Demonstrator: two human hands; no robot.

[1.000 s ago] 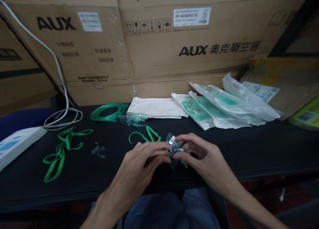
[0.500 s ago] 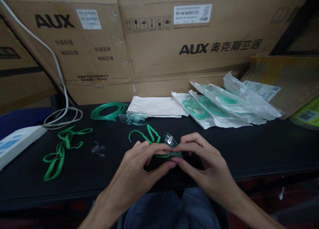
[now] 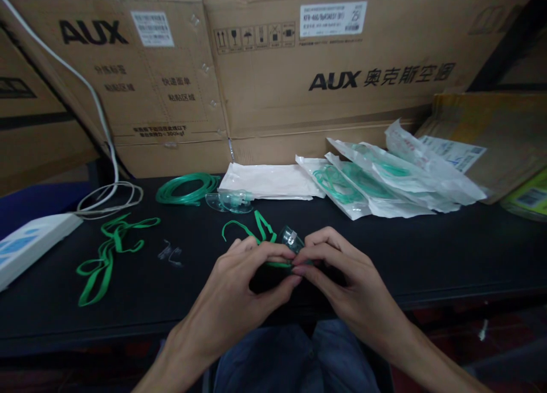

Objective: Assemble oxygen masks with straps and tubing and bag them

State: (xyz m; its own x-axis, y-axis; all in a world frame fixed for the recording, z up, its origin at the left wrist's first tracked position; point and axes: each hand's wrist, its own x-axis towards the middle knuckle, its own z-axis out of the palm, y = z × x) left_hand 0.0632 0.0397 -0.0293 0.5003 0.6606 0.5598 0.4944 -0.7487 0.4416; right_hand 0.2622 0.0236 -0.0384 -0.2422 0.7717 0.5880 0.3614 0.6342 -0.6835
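Note:
A clear oxygen mask (image 3: 292, 239) with a metal nose clip is held low over the black table, largely covered by my fingers. My left hand (image 3: 245, 276) is closed, thumb and fingertips at the mask's left edge, with a green elastic strap (image 3: 265, 229) running under its fingers. Closed in a pinch, my right hand (image 3: 342, 265) meets it at the same spot, its fingertips on the strap and the mask's edge. The strap's loose part loops up on the table behind my left hand. Exactly how strap and mask meet is hidden.
Left lie more green straps (image 3: 100, 262), small clear plastic pieces (image 3: 171, 253) and a white power strip (image 3: 36, 245). Behind are coiled green tubing (image 3: 183, 189), another clear mask (image 3: 228, 201), white pouches (image 3: 269, 181) and packaged tubing sets (image 3: 376, 176), before large cardboard boxes (image 3: 265, 108).
My right fingertips have shifted slightly left, closing tighter against the strap by the left fingers. The mask's lower part is more covered now. The view has moved a little.

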